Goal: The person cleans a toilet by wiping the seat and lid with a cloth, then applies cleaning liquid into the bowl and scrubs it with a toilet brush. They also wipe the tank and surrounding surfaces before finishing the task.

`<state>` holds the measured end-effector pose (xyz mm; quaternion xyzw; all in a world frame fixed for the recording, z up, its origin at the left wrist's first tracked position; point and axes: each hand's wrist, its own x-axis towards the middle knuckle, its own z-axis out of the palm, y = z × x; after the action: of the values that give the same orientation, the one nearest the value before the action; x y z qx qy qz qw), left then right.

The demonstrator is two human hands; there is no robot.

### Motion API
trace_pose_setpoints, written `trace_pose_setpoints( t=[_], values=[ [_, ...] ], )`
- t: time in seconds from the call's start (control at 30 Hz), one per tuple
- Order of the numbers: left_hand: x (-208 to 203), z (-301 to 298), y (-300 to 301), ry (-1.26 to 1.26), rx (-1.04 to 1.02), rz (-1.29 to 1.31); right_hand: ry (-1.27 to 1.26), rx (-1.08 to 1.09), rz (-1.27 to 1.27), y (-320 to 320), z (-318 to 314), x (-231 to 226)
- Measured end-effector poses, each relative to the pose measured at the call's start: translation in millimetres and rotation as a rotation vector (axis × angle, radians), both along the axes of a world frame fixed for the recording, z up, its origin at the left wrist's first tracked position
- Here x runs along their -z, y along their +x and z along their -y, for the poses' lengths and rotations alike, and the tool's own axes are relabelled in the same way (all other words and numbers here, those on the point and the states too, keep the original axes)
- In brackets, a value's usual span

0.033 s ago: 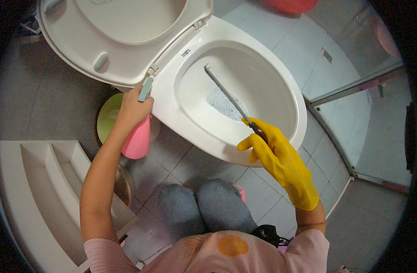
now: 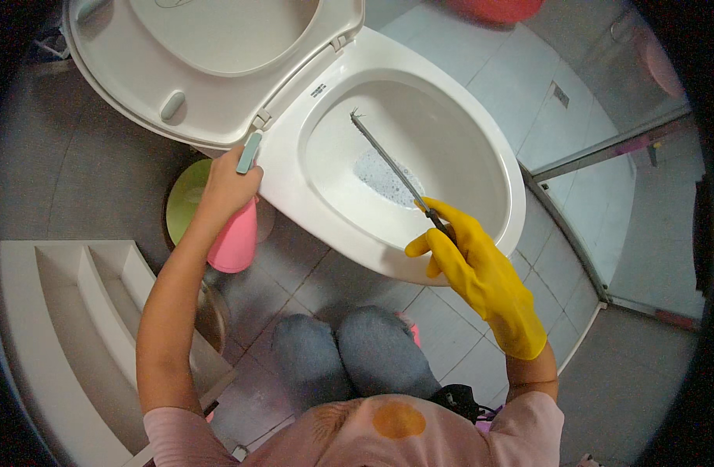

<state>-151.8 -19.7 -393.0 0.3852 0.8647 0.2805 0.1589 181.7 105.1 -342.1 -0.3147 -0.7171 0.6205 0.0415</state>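
Note:
My bare left hand is closed round the neck of a pink spray bottle with a pale green trigger head, beside the toilet's near left rim. On my right hand is a yellow rubber glove. Its fingers grip the dark handle of a thin grey rod with small wiry prongs at the far tip. The rod slants up and left over the white toilet bowl, and its tip looks to be above or near the far left inner wall. Bubbly water lies at the bottom of the bowl.
The toilet seat and lid are raised at the upper left. A green basin is on the floor behind my left arm. White shelving stands at the lower left, a glass shower partition at the right. My knees are close in front.

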Motion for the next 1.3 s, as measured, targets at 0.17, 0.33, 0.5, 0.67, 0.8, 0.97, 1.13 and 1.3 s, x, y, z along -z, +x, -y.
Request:
trace_pose_setpoints(
  t=[0.17, 0.33, 0.5, 0.67, 0.8, 0.97, 1.13, 1.3],
  values=[
    [11.1, 5.1, -8.6, -0.064, 0.016, -0.095, 0.268, -0.079, 0.004, -10.3, -9.9, 0.1],
    [5.0, 16.3, -2.6, -0.035, -0.036, -0.013, 0.511, -0.246, -0.036, -49.5, -33.3, 9.5],
    [5.5, 61.6, 46.1, 0.388, -0.098, 0.184, 0.704, -0.368, 0.019, -111.5, -44.7, 17.9],
    [16.4, 91.4, 102.5, 0.536, -0.266, 0.384, 0.953, -0.383, 0.026, -171.6, -61.8, 41.6],
    [56.3, 172.7, 113.5, 0.237, -0.067, -0.137, 1.069, -0.463, 0.146, -176.5, -23.6, 35.3],
    [34.0, 160.3, 146.3, 0.329, -0.378, 0.386, 0.891, -0.283, 0.057, -182.9, -12.6, 73.5],
    [38.8, 175.5, 143.7, 0.378, -0.406, 0.363, 0.806, -0.278, 0.146, -181.6, 5.7, 51.1],
    [31.7, 174.4, 150.8, 0.362, -0.451, 0.392, 0.754, -0.272, 0.198, -185.1, 6.4, 45.4]
  ],
)
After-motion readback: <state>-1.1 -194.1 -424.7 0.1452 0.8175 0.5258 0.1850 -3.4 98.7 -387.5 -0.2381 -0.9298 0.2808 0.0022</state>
